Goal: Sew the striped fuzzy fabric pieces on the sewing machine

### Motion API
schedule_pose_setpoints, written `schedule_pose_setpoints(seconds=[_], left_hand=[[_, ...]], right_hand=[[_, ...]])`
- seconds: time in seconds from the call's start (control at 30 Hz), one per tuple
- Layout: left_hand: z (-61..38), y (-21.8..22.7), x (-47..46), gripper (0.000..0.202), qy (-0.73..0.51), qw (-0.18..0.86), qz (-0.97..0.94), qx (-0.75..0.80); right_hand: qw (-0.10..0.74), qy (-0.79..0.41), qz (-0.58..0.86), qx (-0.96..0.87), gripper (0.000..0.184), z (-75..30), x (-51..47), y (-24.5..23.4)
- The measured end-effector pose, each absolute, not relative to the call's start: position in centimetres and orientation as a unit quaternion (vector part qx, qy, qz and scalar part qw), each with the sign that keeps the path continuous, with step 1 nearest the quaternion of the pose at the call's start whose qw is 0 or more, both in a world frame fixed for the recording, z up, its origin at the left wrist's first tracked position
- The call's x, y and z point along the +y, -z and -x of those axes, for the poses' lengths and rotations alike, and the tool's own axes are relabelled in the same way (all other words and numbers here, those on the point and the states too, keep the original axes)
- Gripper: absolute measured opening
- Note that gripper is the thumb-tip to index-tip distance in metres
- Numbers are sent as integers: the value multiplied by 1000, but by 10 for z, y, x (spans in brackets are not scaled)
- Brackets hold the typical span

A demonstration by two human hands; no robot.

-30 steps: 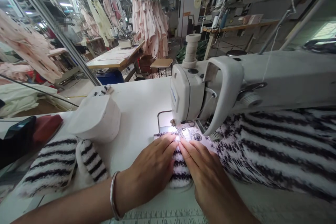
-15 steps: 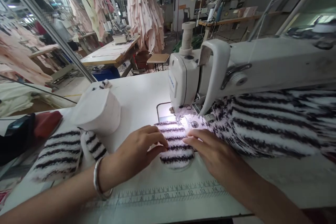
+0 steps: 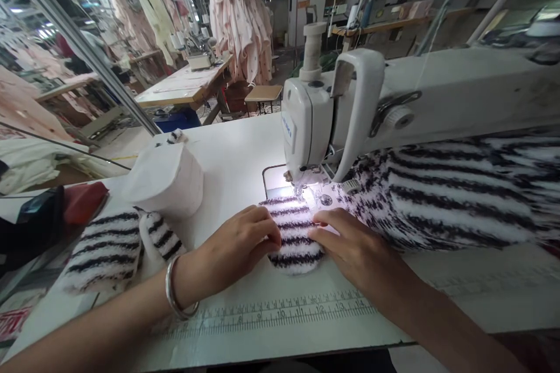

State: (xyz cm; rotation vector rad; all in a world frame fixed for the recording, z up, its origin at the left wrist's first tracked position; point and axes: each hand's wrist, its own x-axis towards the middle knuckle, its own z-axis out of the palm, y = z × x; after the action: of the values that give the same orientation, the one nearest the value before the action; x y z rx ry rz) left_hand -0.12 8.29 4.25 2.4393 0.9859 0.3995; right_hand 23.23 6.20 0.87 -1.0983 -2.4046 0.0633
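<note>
A small rounded piece of black-and-white striped plush fabric (image 3: 295,240) lies flat under the needle of a white sewing machine (image 3: 308,122), its top edge at the lit presser foot (image 3: 299,191). My left hand (image 3: 242,238), with a silver bangle on the wrist, pinches the piece's left edge, thumb and fingers together. On the opposite edge, my right hand (image 3: 354,247) grips with thumb and forefinger at the rim; its other fingers are partly hidden. The underside of the piece cannot be seen.
Larger striped plush (image 3: 459,198) is bunched beneath the machine arm. On the left lie striped plush pieces (image 3: 107,250) and a stack of white rounded pieces (image 3: 168,178). A printed ruler (image 3: 280,315) runs along the front table edge. Pink garments (image 3: 240,17) hang behind.
The camera view has shifted slightly. My left fingers have drawn closer together at the fabric's left edge. The fabric stays under the needle with both hands on it.
</note>
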Motion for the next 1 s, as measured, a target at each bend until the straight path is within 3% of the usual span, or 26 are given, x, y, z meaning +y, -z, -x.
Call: schedule_pose_setpoints(seconds=[0.13,0.23,0.5,0.8,1.0], left_hand=[[0,-41,84,7,-140,221,-900,350],[-5,-48,84,12,-157,210,-909,323],[-14,-49,88,24,-103,207,-950,209],[-10,-40,104,26,-116,212,-942,232],[-10,-41,120,22,-126,194,-940,251]], right_hand=[[237,-16,403,-884,44,-231,50,-8],[250,66,427,-867,51,-223,27,-7],[150,166,497,-838,42,-196,-18,21],[180,156,508,-828,41,-196,7,23],[200,160,494,-831,50,-198,29,14]])
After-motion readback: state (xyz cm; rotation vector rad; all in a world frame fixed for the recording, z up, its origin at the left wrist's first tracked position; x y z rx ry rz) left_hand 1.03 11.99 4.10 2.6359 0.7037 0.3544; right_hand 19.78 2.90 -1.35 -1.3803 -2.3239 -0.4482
